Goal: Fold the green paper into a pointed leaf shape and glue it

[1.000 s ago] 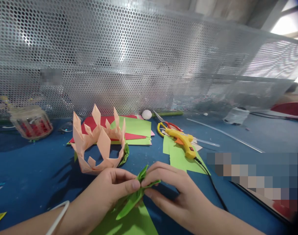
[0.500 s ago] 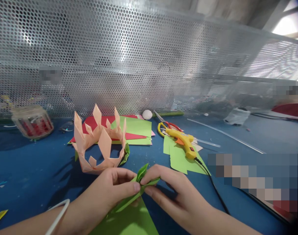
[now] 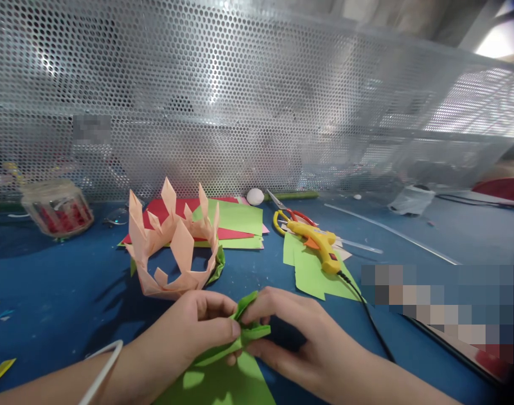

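Observation:
Between my two hands is a folded piece of green paper [image 3: 251, 333], its upper end spread into leaf-like flaps. My left hand [image 3: 202, 323] pinches it between thumb and fingers. On the other side, my right hand [image 3: 288, 323] has its fingers closed around the flaps. Below them lies a flat light green sheet [image 3: 235, 379], partly covered by my left forearm. Just beyond my left hand stands a peach paper crown [image 3: 181, 244] with pointed tips, a crumpled green paper leaf [image 3: 218, 264] at its right side.
A yellow glue gun [image 3: 318, 242] rests on green paper pieces [image 3: 310, 275], its black cord running toward me. Scissors [image 3: 297, 216] lie behind it. Red and green sheets [image 3: 240, 216] are stacked behind the crown. A jar [image 3: 58, 208] with red contents stands left. A perforated metal panel [image 3: 223, 101] rises behind.
The flaps of the folded green paper have turned and opened wider between my fingers. My right fingers have shifted slightly on it, while my left hand keeps its pinch.

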